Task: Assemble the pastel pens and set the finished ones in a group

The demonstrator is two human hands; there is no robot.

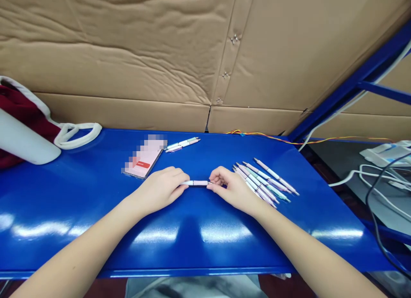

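A pale pink and white pen (199,183) lies level between my two hands, just above the blue table. My left hand (162,186) is closed around its left end, hiding that part. At the other end, the thumb and fingers of my right hand (233,186) pinch the pen's tip. Right beside my right hand, several pastel pens (268,180) lie slanted in a loose row, some partly covered by the hand. Beyond my left hand, a few more pens (182,144) lie together near a phone (146,159) with a partly blurred screen.
The glossy blue table (180,246) ends at a cardboard wall (144,54). On the left are a white cylinder (25,135) and a dark red bag (19,105) with white straps. Thin wires (266,136) run along the back edge, and cables (369,174) hang at the right.
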